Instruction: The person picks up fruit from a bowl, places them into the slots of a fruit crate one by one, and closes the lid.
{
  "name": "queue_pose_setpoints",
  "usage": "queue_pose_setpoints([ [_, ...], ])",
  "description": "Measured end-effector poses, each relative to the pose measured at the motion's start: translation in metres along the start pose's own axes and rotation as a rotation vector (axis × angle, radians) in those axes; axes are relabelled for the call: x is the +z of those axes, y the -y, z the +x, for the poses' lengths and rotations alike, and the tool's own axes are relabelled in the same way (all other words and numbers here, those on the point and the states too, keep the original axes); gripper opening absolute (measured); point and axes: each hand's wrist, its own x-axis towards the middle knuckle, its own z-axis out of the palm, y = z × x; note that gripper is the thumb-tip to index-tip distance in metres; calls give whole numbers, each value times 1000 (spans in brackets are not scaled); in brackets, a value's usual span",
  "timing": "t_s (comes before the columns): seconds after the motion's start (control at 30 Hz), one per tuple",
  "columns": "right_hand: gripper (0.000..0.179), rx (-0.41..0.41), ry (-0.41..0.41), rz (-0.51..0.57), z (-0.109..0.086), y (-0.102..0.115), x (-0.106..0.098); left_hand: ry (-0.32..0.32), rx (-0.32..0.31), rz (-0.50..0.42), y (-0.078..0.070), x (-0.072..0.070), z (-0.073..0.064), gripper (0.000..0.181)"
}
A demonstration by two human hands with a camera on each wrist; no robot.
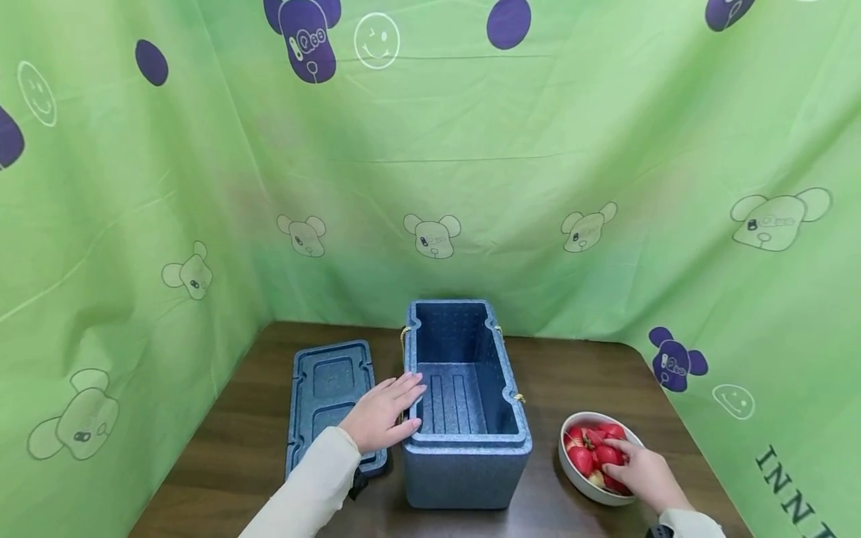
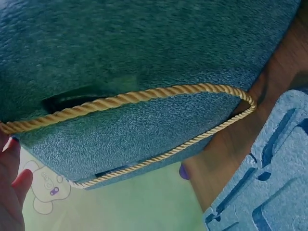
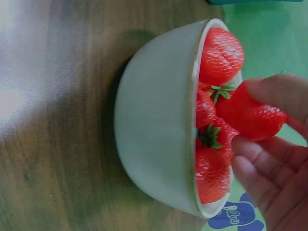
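Observation:
My left hand (image 1: 382,415) rests with straight fingers on the left rim of a deep blue foam box (image 1: 464,478), its fingertips over the inside edge. The box stands uncovered, and its ribbed floor shows bare. In the left wrist view a yellow rope handle (image 2: 159,94) runs along the box's side. Over at the right, my right hand (image 1: 647,474) reaches into a pale round bowl (image 3: 154,120) of red strawberries. Thumb and fingers pinch one strawberry (image 3: 255,115) at the top of the pile, at the rim's level. Other strawberries (image 3: 221,55) with green leaves lie around it.
The blue lid (image 1: 332,377) lies flat on the brown wooden table (image 1: 545,373), left of the box and partly under my left forearm. A green printed curtain (image 1: 430,164) hangs behind the table and along both sides.

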Motion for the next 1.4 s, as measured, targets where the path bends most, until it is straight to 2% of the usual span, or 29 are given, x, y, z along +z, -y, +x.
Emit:
queue_pose_setpoints([
  [0.23, 45, -2, -103, 70, 1, 9, -7, 8, 10, 26, 2, -1, 0, 56],
  [0.33, 47, 27, -131, 127, 1, 13, -10, 3, 29, 34, 2, -2, 1, 56],
  [0.47, 53, 87, -118, 244, 6, 22, -17, -14, 57, 42, 2, -2, 1, 55],
  [0.57, 55, 94, -129, 349, 11, 28, -23, -25, 71, 47, 4, -1, 1, 55],
  [0.67, 53, 55, -157, 424, 17, 34, -27, -28, 75, 45, 4, -1, 1, 55],
  [0.77, 51, 16, -179, 445, 24, 39, -30, -23, 69, 40, 5, -1, 2, 56],
  [1.03, 51, -29, -109, 528, 43, 48, -37, 8, 60, 40, 4, -2, 3, 57],
  [1.4, 47, -169, -59, 496, 83, 63, -54, 4, 64, 74, 3, -2, 3, 57],
])
